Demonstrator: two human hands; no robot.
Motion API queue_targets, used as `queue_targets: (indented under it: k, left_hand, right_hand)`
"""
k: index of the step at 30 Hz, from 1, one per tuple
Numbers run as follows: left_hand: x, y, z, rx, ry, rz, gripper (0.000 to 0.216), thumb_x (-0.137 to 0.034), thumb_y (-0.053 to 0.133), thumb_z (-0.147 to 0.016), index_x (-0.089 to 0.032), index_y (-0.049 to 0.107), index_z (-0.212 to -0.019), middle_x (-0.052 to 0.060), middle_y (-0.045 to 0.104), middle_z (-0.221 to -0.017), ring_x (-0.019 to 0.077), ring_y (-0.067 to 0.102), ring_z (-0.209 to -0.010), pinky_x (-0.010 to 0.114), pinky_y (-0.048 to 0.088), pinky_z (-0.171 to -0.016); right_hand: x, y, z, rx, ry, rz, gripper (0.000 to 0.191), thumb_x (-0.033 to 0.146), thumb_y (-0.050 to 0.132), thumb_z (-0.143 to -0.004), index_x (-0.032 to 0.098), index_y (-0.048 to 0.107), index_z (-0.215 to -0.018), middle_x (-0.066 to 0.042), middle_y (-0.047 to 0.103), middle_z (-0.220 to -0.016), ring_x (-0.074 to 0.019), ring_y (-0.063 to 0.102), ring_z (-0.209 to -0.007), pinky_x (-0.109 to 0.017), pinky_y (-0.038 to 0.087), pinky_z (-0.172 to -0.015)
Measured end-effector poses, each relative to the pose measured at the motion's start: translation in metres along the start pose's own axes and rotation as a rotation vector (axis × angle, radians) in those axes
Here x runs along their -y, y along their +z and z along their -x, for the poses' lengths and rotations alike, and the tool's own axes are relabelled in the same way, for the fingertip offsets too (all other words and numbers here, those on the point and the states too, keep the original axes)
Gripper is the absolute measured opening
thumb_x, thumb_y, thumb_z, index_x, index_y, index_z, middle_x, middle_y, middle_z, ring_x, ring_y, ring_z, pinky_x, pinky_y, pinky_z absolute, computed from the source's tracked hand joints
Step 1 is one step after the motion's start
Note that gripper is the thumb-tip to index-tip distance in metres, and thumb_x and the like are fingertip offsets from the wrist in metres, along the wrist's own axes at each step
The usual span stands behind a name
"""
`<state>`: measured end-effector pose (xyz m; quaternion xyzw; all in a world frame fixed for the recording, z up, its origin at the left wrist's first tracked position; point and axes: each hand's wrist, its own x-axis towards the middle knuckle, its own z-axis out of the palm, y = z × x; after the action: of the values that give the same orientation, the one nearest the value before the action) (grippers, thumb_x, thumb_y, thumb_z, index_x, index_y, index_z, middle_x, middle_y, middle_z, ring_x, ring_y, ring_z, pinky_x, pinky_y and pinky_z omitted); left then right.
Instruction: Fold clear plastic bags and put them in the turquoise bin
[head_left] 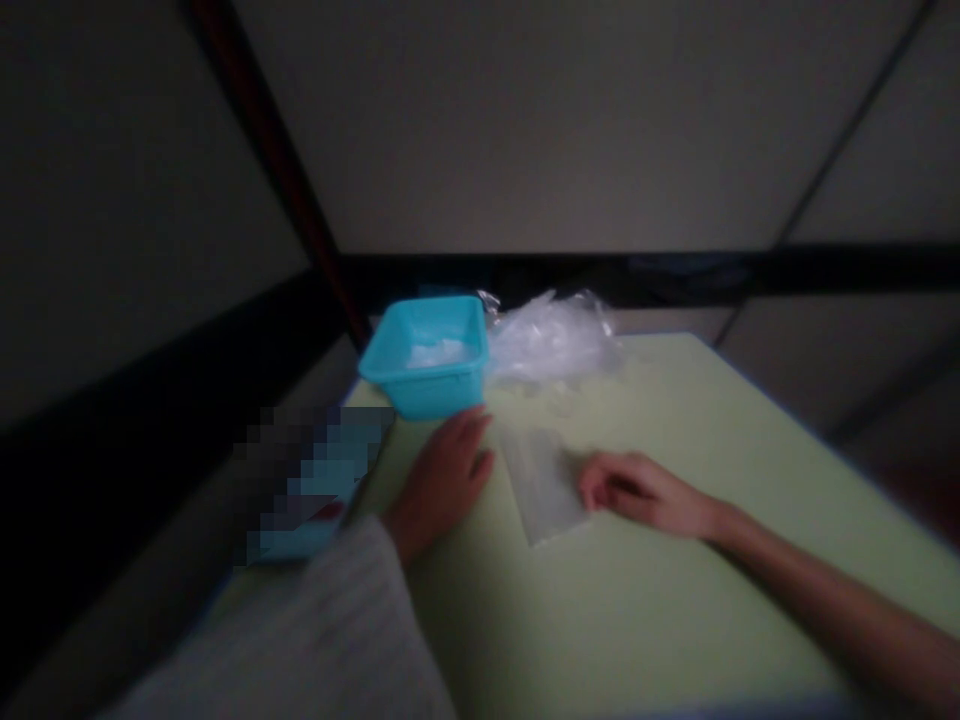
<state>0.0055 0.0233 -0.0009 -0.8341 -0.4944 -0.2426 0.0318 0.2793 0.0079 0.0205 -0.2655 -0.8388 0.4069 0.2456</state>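
On the pale green table lies a flat, see-through plastic sleeve (pixel 544 485), between my two hands. My left hand (pixel 448 470), below a light knitted cuff, is left of the sleeve with its fingers stretched forward and the thumb apart; it holds nothing. Its fingertips come close to the front of a turquoise plastic basket (pixel 439 390). My right hand (pixel 626 490) rests at the sleeve's right edge, fingers curled in and fingertips by its lower right corner. Whether anything is pinched in them is hidden by blur. Inside the basket is some whitish material (pixel 441 353), too blurred to name.
Right of the basket, a crumpled heap of clear plastic (pixel 555 335) lies at the table's back edge. A pixelated bluish area (pixel 330 485) borders the table's left side. Behind stands a wall (pixel 525 130) with a dark band. The table (pixel 712 600) has a bluish rim.
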Motion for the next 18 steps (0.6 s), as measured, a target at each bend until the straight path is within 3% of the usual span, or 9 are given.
queue_targets:
  k: [3,7,10,14,18]
  left_hand:
    - [-0.013,-0.012,0.004,0.087,0.206,0.114,0.038,-0.025,0.042,-0.089,-0.015,0.045,-0.125,0.012,0.045,-0.137,0.0224,0.04,-0.127,0.039,0.036,-0.107]
    - [-0.028,-0.023,0.008,0.275,0.476,0.234,0.039,-0.031,0.042,-0.091,-0.013,0.05,-0.124,0.011,0.046,-0.137,0.0216,0.04,-0.129,0.037,0.032,-0.109]
    - [-0.031,-0.025,0.008,0.369,0.604,0.303,0.052,-0.044,0.04,-0.092,-0.011,0.043,-0.132,0.013,0.04,-0.142,0.0228,0.033,-0.134,0.037,0.026,-0.112]
    - [-0.031,-0.023,0.008,0.468,0.644,0.323,0.068,-0.058,0.035,-0.09,-0.014,0.03,-0.141,0.011,0.031,-0.147,0.0225,0.025,-0.137,0.038,0.019,-0.114]
    - [-0.03,-0.022,0.008,0.517,0.617,0.312,0.072,-0.062,0.034,-0.088,-0.016,0.027,-0.143,0.011,0.027,-0.148,0.0235,0.023,-0.138,0.039,0.017,-0.114]
  right_hand:
    - [-0.004,-0.001,0.004,-0.017,-0.051,0.061,0.012,0.014,0.046,-0.085,0.014,0.058,-0.084,-0.003,0.06,-0.073,-0.0116,0.052,-0.062,-0.023,0.041,-0.054]
    - [-0.006,-0.005,0.008,-0.07,-0.229,0.208,0.02,0.016,0.044,-0.085,0.014,0.063,-0.08,-0.003,0.055,-0.064,-0.0127,0.048,-0.058,-0.025,0.037,-0.052]
    - [-0.004,-0.006,0.009,-0.026,-0.312,0.289,0.025,0.018,0.041,-0.086,0.014,0.065,-0.082,-0.004,0.053,-0.062,-0.0141,0.048,-0.057,-0.027,0.036,-0.053]
    - [-0.002,-0.005,0.01,0.032,-0.315,0.369,0.026,0.015,0.042,-0.082,0.014,0.068,-0.086,-0.003,0.052,-0.06,-0.0153,0.047,-0.057,-0.029,0.036,-0.056]
    - [-0.002,-0.004,0.009,0.076,-0.307,0.409,0.024,0.012,0.045,-0.078,0.014,0.068,-0.084,-0.002,0.05,-0.059,-0.0156,0.045,-0.058,-0.03,0.037,-0.058]
